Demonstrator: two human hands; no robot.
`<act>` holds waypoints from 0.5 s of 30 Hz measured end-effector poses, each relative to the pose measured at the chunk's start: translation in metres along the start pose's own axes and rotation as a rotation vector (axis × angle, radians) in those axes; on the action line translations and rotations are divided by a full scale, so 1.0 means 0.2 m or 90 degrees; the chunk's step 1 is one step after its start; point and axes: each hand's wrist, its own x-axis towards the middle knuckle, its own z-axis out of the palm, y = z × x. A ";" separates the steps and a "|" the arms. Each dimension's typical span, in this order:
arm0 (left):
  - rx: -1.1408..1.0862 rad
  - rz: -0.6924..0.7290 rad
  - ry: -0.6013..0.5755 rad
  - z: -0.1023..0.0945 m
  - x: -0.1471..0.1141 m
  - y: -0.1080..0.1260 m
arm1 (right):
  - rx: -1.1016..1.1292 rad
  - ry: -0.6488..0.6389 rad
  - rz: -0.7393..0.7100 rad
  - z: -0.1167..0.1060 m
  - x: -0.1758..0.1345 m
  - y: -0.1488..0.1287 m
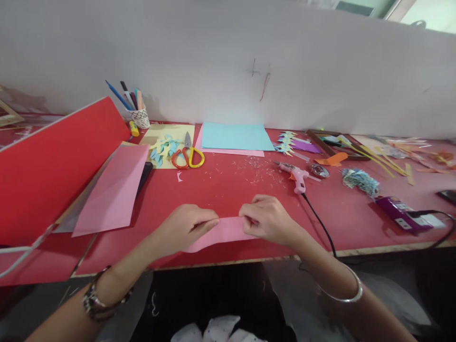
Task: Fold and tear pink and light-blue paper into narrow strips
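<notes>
I find my left hand (185, 227) and my right hand (269, 221) each closed in a pinch on the pink paper (230, 230), thumbs against curled fingers, with a short span of its upper edge exposed between them. The paper is located at the front of the red table (228, 183), just inside the near edge; whether it rests on the surface or is raised slightly, I cannot tell. Its lower edge bows a little and is not flat. For sound handling, I judge that both pinches should stay level and pull outward equally, since uneven tension would skew or wrinkle a sheet this thin. Any crease should be pressed from the middle toward the ends, edges matched first, with light thumbs to avoid dents. Working farther in from the table's edge would, in my assessment, give firmer backing. The glue gun (297, 175) lies beyond my right hand, its black cord (319, 218) running down near my forearm; I would keep my sleeve-free wrist clear of both.
</notes>
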 end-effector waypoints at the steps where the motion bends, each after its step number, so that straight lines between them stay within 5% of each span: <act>1: 0.000 0.004 -0.003 -0.01 -0.01 -0.01 | 0.001 0.000 0.004 -0.01 -0.02 0.01; 10: 0.099 -0.040 -0.022 -0.13 -0.10 -0.08 | -0.112 0.038 0.115 -0.06 -0.18 0.25; 15: 0.140 -0.037 -0.021 -0.14 -0.08 -0.09 | -0.075 0.093 0.167 -0.08 -0.12 0.17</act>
